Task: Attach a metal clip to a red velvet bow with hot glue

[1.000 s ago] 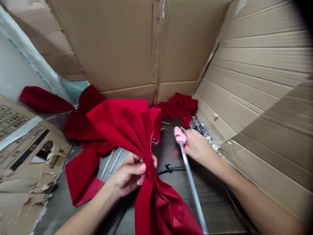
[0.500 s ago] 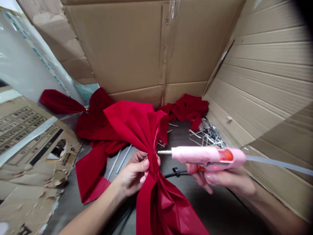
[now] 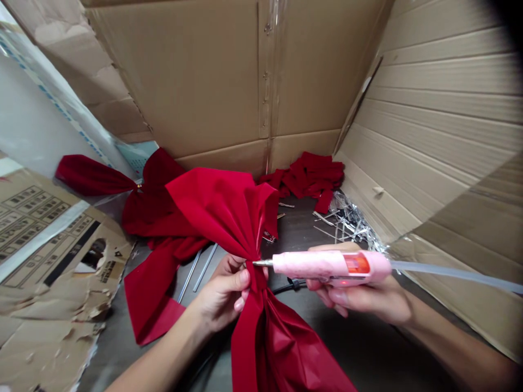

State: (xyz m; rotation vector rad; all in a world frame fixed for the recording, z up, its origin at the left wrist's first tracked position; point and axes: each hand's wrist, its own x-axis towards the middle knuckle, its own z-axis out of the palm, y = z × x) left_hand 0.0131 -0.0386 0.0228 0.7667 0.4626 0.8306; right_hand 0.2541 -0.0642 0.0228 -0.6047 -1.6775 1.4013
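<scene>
Fingers point(image 3: 229, 265) of the left hand point(image 3: 214, 302) are closed in a firm pinch on the gathered waist of a red velvet bow point(image 3: 216, 209), with the thumb pressed against the front of the fabric. The bow's loops fan up and away from those fingers, and its tails drop down past them toward the bottom of the view.

To the right, fingers point(image 3: 333, 300) of the right hand point(image 3: 370, 299) curl around the grip of a pink glue gun point(image 3: 327, 267), held level. Its metal nozzle point(image 3: 261, 263) points left, just beside the bow's waist, and a pale glue stick point(image 3: 453, 270) runs out of the back.

Just below the right fingers lies a black cable point(image 3: 286, 287) on the dark worktop point(image 3: 296, 228). Metal rods point(image 3: 194, 275) lie beyond the left fingers, under the bow's edge. Farther left, a second bow point(image 3: 141, 201) lies behind the first. Past the right fingers are a heap of red velvet point(image 3: 304, 175) and silver strips point(image 3: 351, 223). A cardboard box point(image 3: 183, 71) walls off the back and right, with torn cardboard point(image 3: 53, 294) at far left.
</scene>
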